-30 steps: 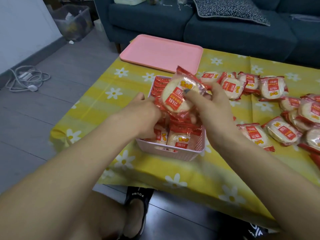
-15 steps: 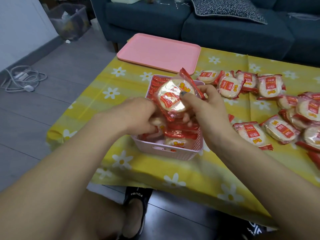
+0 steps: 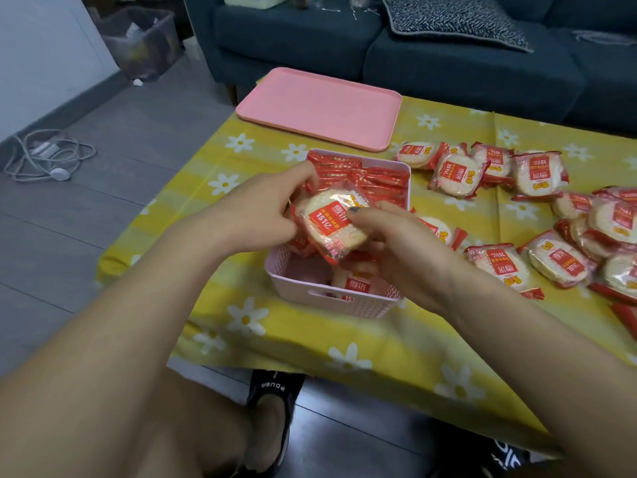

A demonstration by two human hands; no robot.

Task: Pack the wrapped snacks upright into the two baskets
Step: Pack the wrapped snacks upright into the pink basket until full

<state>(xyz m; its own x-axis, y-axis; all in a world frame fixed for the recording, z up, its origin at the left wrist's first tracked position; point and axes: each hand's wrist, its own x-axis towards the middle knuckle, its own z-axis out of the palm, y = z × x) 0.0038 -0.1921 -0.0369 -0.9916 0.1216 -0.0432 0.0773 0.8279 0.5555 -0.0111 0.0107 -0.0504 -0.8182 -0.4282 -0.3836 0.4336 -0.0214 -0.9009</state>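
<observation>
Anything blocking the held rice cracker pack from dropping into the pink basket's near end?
Partly. The rice cracker pack, held by the right hand, hangs above the pink basket. The left hand and upright packs fill the far end; one pack lies in the near gap.

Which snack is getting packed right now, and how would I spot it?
Find the yellow flowered tablecloth and, near its front edge, the pale pink woven plastic basket. Just above that basket, both hands meet: the left hand and the right hand hold one round white rice cracker in a clear red-edged wrapper. Unlike the others, it is lifted and tilted, not lying on the cloth.
</observation>
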